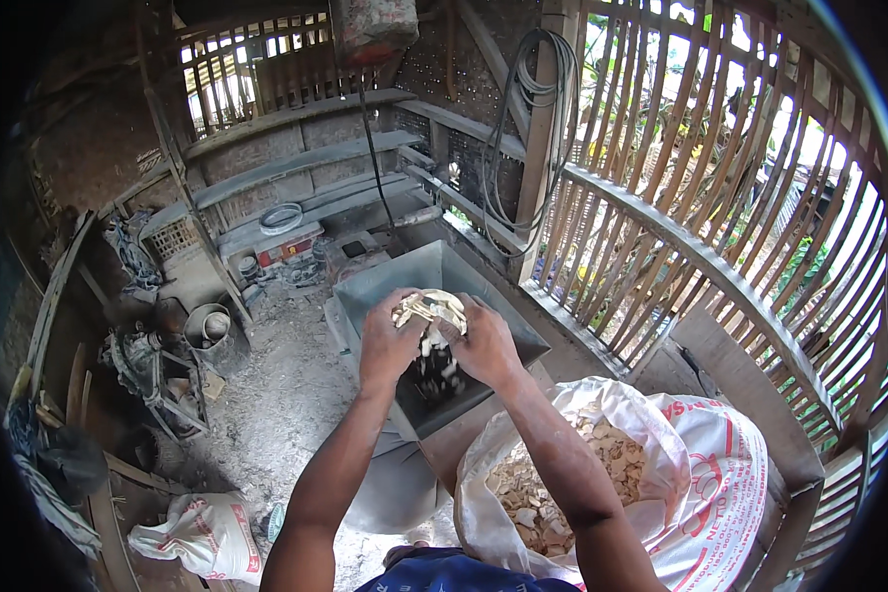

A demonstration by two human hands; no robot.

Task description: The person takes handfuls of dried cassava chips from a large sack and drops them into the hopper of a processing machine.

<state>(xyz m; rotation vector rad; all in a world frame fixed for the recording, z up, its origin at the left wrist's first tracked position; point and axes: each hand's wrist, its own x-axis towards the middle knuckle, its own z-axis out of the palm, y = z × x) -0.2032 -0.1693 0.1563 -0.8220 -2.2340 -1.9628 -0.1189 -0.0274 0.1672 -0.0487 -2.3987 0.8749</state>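
Cupping pale chips [434, 308] between them in the head view, the left hand [390, 331] and right hand [487, 345] clasp the heap over the grey hopper [416, 274], loose pieces falling inside. Feeding the hopper seems the step in hand; the next move likely calls for parting the palms above its mouth. An open white sack [725, 464] holds more chips.

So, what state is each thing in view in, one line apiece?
Left hand: curled around pale chips
Right hand: curled around them from the other side
Pale chips: partly held, some loose and blurred below
Metal hopper: open-topped
Large sack: open, holding chips
Small sack: slumped, closure unclear
Hose: coiled, hung up
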